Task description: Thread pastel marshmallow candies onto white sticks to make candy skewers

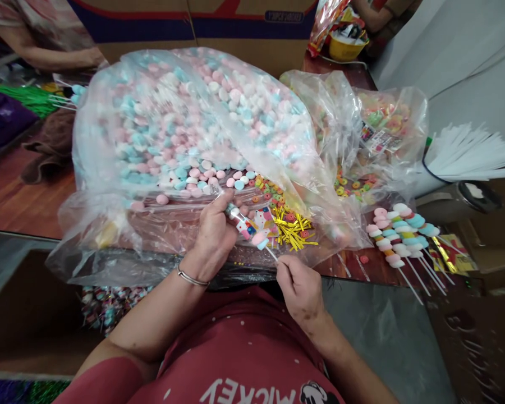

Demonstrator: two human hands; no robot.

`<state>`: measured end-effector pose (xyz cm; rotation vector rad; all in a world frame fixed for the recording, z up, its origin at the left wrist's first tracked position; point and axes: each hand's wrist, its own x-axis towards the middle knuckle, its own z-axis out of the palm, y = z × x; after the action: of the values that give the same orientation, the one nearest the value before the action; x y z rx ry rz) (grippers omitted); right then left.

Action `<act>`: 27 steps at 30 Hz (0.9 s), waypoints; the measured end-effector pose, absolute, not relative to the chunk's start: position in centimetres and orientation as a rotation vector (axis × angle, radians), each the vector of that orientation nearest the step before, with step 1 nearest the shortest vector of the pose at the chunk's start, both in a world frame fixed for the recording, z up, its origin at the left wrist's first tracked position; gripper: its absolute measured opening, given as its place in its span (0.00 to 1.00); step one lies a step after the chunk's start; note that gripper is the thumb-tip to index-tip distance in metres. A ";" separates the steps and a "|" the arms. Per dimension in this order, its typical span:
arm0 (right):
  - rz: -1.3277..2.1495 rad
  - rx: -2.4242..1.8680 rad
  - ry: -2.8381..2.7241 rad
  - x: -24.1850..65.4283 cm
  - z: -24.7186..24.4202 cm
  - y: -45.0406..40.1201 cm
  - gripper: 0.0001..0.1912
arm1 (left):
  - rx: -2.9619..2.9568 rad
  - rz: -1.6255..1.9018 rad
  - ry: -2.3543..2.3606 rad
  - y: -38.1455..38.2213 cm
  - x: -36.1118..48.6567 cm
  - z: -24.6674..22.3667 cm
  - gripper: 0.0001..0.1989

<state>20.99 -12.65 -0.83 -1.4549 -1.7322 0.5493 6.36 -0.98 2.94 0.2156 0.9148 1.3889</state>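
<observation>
My left hand (219,227) is closed round a narrow clear wrapper (243,223) printed with red, blue and white. At its lower end a marshmallow skewer (260,240) shows pink and blue candy, partly inside the wrapper. My right hand (301,286) pinches the white stick below that candy. Yellow twist ties (294,229) lie just beyond, beside small ring candies (271,193). Behind my hands a large clear bag (219,112) spreads out, full of pink, blue and white marshmallows, some loose at its mouth (202,174).
Finished-looking marshmallow skewers (404,233) lie stacked at the table's right edge. Behind them are a metal mug (458,196), white sticks (471,151) and a bag of ring candies (387,118). A cardboard box (29,308) with wrapped sweets stands lower left. Another person's arm (50,53) is at upper left.
</observation>
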 end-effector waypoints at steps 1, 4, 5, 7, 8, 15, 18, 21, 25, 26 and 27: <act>0.326 -1.430 -1.837 21.1 -0.8 -12.6 0.10 | 0.183 1.385 0.921 -0.8 6.3 2.9 0.08; -0.104 -1.364 -2.001 21.0 -0.9 -12.5 0.10 | 0.117 1.369 0.920 -0.7 6.1 2.7 0.10; -0.167 -1.362 -2.024 20.8 -0.9 -12.5 0.10 | 0.108 1.363 0.921 -0.7 6.2 2.6 0.10; -0.224 -1.363 -2.044 20.5 -0.9 -12.4 0.09 | 0.117 1.347 0.922 -1.0 6.4 2.4 0.13; -0.237 -1.359 -2.046 20.3 -1.0 -12.4 0.09 | 0.134 1.344 0.917 -1.2 6.5 2.2 0.14; 0.325 -1.449 -1.774 19.2 -1.8 -12.0 0.09 | 0.252 1.247 0.812 -3.1 8.6 2.0 0.16; 1.022 -1.405 -1.293 18.6 -2.0 -11.4 0.13 | 0.287 1.222 0.743 -4.4 9.8 1.9 0.17; 1.335 -1.253 -0.863 18.0 -1.9 -10.8 0.13 | 0.384 1.289 0.737 -5.6 10.7 1.4 0.18; 1.352 -1.146 -0.721 17.5 -1.7 -10.3 0.16 | 0.592 1.174 0.816 -7.1 10.7 0.2 0.19; 1.343 -1.151 -0.731 17.5 -1.6 -10.3 0.17 | 0.642 1.124 0.834 -7.3 10.6 0.0 0.20; 1.329 -1.170 -0.759 17.6 -1.5 -10.3 0.19 | 0.681 1.086 0.847 -7.5 10.4 -0.1 0.21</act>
<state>17.59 -10.34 -1.48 -1.1703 -0.7594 1.3294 10.42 -7.48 -0.14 0.6814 0.8473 1.0862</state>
